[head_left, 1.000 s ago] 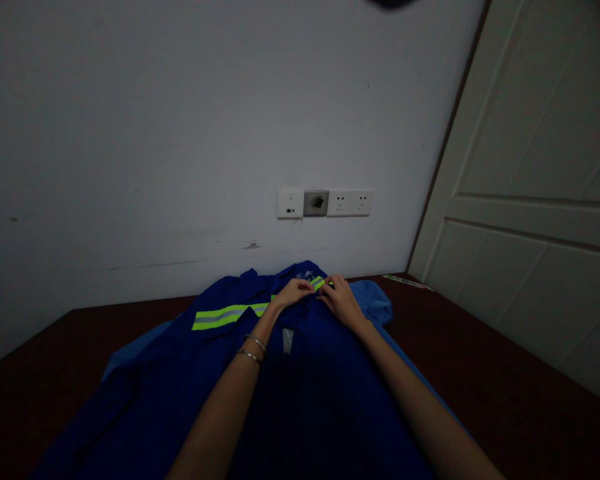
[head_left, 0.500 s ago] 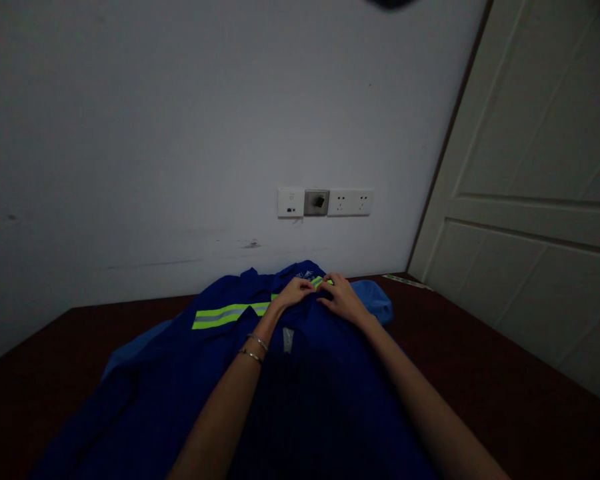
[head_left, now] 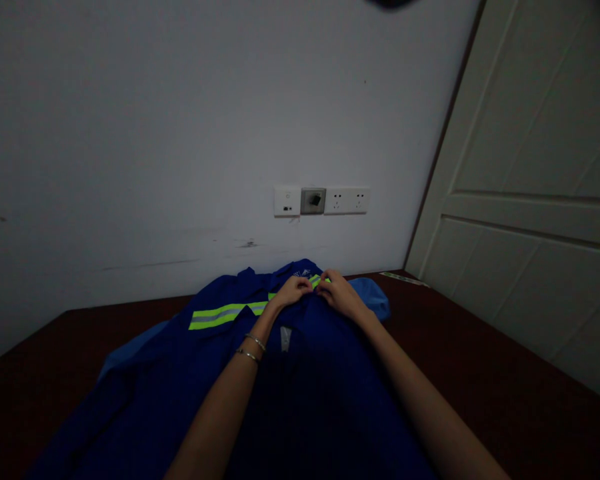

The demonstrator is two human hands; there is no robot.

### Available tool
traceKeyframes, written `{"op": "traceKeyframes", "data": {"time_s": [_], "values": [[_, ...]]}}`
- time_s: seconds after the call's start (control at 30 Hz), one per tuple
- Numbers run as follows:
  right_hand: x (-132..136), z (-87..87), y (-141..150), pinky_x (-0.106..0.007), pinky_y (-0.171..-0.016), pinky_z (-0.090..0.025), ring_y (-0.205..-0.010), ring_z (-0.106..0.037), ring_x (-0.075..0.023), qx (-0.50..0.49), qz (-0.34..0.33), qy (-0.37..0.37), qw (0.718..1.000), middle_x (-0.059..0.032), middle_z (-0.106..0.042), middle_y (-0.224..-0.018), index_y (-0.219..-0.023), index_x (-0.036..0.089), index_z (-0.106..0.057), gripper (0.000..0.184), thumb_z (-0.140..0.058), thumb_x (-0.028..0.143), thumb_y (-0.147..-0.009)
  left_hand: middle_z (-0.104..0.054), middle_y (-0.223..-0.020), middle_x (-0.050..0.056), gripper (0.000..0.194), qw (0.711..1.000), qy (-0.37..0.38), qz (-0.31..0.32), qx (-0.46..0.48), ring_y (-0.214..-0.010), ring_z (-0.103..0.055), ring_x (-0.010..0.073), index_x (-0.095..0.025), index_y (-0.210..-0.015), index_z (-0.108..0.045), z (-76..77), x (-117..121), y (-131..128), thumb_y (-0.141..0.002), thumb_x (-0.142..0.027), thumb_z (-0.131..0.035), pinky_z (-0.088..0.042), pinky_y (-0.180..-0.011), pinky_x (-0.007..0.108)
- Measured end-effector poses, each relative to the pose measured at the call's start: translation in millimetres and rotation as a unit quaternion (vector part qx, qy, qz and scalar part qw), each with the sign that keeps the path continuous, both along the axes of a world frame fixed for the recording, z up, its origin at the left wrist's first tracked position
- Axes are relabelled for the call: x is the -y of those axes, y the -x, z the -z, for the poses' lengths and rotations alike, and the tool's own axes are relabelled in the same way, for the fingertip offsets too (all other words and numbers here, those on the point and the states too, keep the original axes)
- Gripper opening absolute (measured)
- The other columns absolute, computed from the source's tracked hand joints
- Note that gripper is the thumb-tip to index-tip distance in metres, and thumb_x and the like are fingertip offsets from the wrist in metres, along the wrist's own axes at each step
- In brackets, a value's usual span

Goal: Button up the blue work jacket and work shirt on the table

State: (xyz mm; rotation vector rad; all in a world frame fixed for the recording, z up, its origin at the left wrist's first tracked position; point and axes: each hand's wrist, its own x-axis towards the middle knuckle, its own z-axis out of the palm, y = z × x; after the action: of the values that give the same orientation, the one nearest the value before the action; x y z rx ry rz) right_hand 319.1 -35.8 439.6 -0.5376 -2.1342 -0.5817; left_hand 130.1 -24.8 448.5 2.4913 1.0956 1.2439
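A dark blue work jacket (head_left: pixel 165 367) with yellow-green and grey reflective strips (head_left: pixel 225 315) lies spread out before me. At its far part my left hand (head_left: pixel 291 292), bracelets on the wrist, pinches the fabric beside a reflective strip. Close by on the right, my right hand (head_left: pixel 341 295) has its fingers bent and thumb drawn in on the same fabric. The fingertips of both hands nearly meet; the exact bit of cloth between them is too small and dark to make out. White print shows on the jacket just beyond my hands.
Light blue cloth (head_left: pixel 373 297) sticks out from under the jacket on the right and left. The dark reddish surface (head_left: pixel 460 347) meets a pale wall with sockets (head_left: pixel 347 200). A panelled white door (head_left: pixel 540 220) stands at the right. A thin printed strip (head_left: pixel 404 279) lies near the corner.
My view has shifted slightly, so everything sits a little further left. Both hands stay at the same part of the jacket, the right fingers bent slightly differently.
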Motion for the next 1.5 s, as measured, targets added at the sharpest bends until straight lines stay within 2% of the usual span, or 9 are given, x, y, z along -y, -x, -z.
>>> {"op": "traceKeyframes", "data": {"time_s": [0.2, 0.57, 0.67, 0.77, 0.9, 1.0, 1.2, 1.33, 1.5], "values": [[-1, 1.4, -2, -0.026, -0.077, -0.039, -0.088, -0.047, -0.0151, 0.01, -0.001, 0.05, 0.999, -0.0051, -0.048, -0.096, -0.084, 0.019, -0.064, 0.01, -0.058, 0.017, -0.077, -0.058, -0.066, -0.001, 0.012, 0.999, -0.014, -0.031, -0.032, -0.066, -0.049, 0.0115, -0.01, -0.072, -0.062, 0.9, 0, -2, -0.07, -0.01, -0.05, -0.037, -0.063, 0.02], [-4, 6.6, 0, -0.028, -0.079, -0.039, -0.088, -0.049, -0.017, 0.005, -0.014, 0.048, 0.999, -0.0061, -0.053, -0.093, -0.081, 0.018, -0.065, 0.009, -0.06, 0.018, -0.074, -0.049, -0.06, -0.003, 0.008, 0.999, 0.003, -0.029, -0.031, -0.06, -0.042, 0.0096, -0.01, -0.07, -0.058, 2.8, 2, -3, -0.071, -0.012, -0.05, -0.031, -0.057, 0.019], [-11, 9.6, 5, -0.03, -0.082, -0.038, -0.09, -0.051, -0.0184, -0.061, -0.05, 0.104, 0.991, -0.0053, -0.059, -0.089, -0.076, 0.018, -0.067, 0.01, -0.061, 0.026, -0.073, -0.05, -0.06, -0.003, 0.008, 0.999, 0.012, -0.042, -0.023, -0.06, -0.042, 0.0099, -0.01, -0.07, -0.058, 0.8, 4, -4, -0.072, -0.012, -0.05, -0.032, -0.057, 0.02], [-18, 12.1, 12, -0.028, -0.075, -0.041, -0.077, -0.056, -0.0167, -0.127, -0.077, 0.187, 0.971, -0.0035, -0.064, -0.076, -0.072, 0.016, -0.067, 0.021, -0.056, 0.033, -0.078, -0.05, -0.06, -0.002, 0.009, 0.998, 0.006, -0.053, -0.027, -0.06, -0.042, 0.0102, -0.01, -0.07, -0.059, -0.8, 5, -5, -0.072, -0.013, -0.05, -0.032, -0.057, 0.02], [-23, 13.0, 17, -0.024, -0.066, -0.042, -0.07, -0.059, -0.0154, -0.166, -0.085, 0.242, 0.952, -0.0038, -0.067, -0.074, -0.075, 0.013, -0.067, 0.016, -0.059, 0.027, -0.074, -0.05, -0.06, -0.002, 0.011, 0.997, -0.003, -0.062, -0.046, -0.06, -0.042, 0.0105, -0.01, -0.072, -0.06, -1.5, 3, -6, -0.073, -0.016, -0.051, -0.032, -0.057, 0.02], [-23, 11.0, 17, -0.024, -0.068, -0.042, -0.072, -0.06, -0.0157, -0.148, -0.065, 0.246, 0.956, -0.0041, -0.068, -0.076, -0.074, 0.014, -0.068, 0.011, -0.061, 0.022, -0.072, -0.051, -0.061, -0.001, 0.012, 0.996, -0.013, -0.063, -0.062, -0.061, -0.043, 0.0111, -0.01, -0.073, -0.06, -0.2, 0, -6, -0.073, -0.016, -0.05, -0.033, -0.058, 0.021], [-18, 5.0, 21, -0.023, -0.063, -0.041, -0.067, -0.06, -0.0161, -0.128, 0.042, 0.275, 0.952, -0.005, -0.068, -0.071, -0.069, 0.017, -0.07, 0.01, -0.061, 0.022, -0.069, -0.054, -0.065, -0.001, 0.014, 0.991, -0.027, -0.071, -0.108, -0.062, -0.045, 0.0112, -0.011, -0.075, -0.061, 0.7, -4, -9, -0.072, -0.011, -0.047, -0.034, -0.059, 0.02], [-12, 4.4, 23, -0.021, -0.057, -0.039, -0.064, -0.059, -0.0154, -0.135, 0.057, 0.3, 0.943, -0.0058, -0.067, -0.067, -0.066, 0.015, -0.069, 0.012, -0.058, 0.016, -0.066, -0.056, -0.066, 0.0, 0.016, 0.987, -0.019, -0.061, -0.148, -0.063, -0.047, 0.011, -0.01, -0.073, -0.063, -7.2, 1, -10, -0.071, -0.01, -0.047, -0.033, -0.058, 0.02], [-13, 5.1, 23, -0.021, -0.055, -0.038, -0.064, -0.059, -0.0158, -0.172, 0.048, 0.342, 0.922, -0.0052, -0.066, -0.065, -0.069, 0.012, -0.07, 0.015, -0.056, 0.014, -0.064, -0.052, -0.054, -0.002, 0.023, 0.985, 0.051, -0.082, -0.146, -0.052, -0.041, 0.0088, -0.009, -0.067, -0.066, -15.1, 12, -7, -0.068, -0.031, -0.061, -0.028, -0.051, 0.02]]}}
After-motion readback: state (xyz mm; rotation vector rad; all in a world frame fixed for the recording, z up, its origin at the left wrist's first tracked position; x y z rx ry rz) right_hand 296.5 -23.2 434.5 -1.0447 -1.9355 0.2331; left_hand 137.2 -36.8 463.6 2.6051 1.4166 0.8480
